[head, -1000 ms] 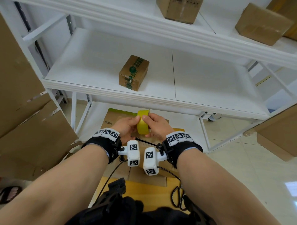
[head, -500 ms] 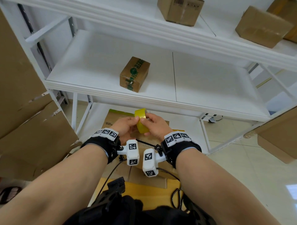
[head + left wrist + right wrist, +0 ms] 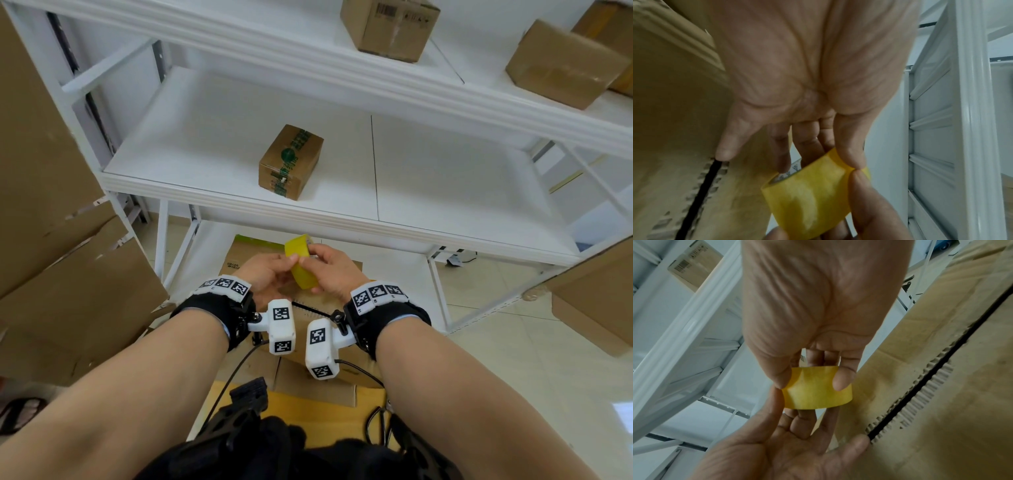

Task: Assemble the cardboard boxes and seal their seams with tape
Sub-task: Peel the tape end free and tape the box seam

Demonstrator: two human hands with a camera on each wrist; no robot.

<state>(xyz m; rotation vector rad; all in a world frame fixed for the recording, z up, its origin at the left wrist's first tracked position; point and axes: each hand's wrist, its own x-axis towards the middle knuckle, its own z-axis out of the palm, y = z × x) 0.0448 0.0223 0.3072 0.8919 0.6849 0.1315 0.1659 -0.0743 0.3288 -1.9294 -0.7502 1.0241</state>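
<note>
Both hands meet on a yellow tape roll point(image 3: 300, 265), held in the air between them. The left hand point(image 3: 265, 275) pinches the roll with thumb on its outer band and fingers point(image 3: 809, 142) reaching behind it and into the core. The right hand point(image 3: 330, 270) grips the opposite side, thumb and fingers curled round the band; the two thumbs touch tip to tip on the roll's edge. Just below the hands lies a box point(image 3: 308, 349) of brown cardboard with a dark open seam point(image 3: 925, 379) between its flaps, corrugated edges showing. The left little finger touches that seam's end. Beyond the hands, a white shelf point(image 3: 445, 192) carries a small sealed carton point(image 3: 291, 161) with green print. Above it, two more cartons point(image 3: 388, 27) stand on the upper shelf.
</note>
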